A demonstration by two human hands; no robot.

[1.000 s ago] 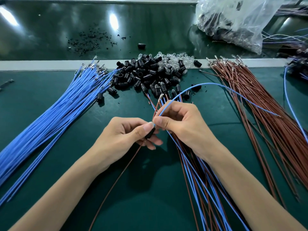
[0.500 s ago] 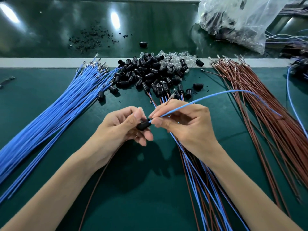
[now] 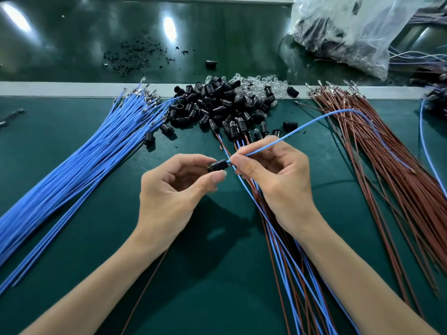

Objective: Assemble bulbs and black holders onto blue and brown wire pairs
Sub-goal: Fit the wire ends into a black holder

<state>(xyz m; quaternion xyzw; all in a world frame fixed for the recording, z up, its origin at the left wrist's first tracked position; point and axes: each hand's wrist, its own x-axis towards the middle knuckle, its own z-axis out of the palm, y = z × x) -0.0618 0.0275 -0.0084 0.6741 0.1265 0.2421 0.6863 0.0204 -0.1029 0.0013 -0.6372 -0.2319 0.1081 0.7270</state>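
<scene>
While the left hand [image 3: 174, 189] pinches one black holder [image 3: 217, 165] between thumb and forefinger, the right hand [image 3: 273, 180] pinches a blue wire [image 3: 302, 128] just behind its tip. The tip meets the rear of the holder in the gap between the two sets of fingers. Both sets of fingers are therefore clamped: the left on the holder, the right on the wire. Whether the terminal is fully seated cannot be told. A single brown wire [image 3: 145, 291] trails from beneath the left hand. It probably serves the same holder, but the junction is hidden.

Progress, as judged from the layout:

- Done: a modest group of finished pairs [image 3: 278, 238] lies on the counter [image 3: 217, 298] under the right fingers, with its fitted holders just beyond the fingertips.
- In hand: one holder, with its blue lead being inserted.
- Left: a thick blue wire bundle [image 3: 84, 170] outboard of the left fingers, a brown wire bundle [image 3: 387, 153] outboard of the right fingers, and a holder pile [image 3: 212, 105] with clear bulbs [image 3: 261, 85] beyond both hands.

The unused stock far outweighs the finished group, so most of the batch is outstanding.
</scene>
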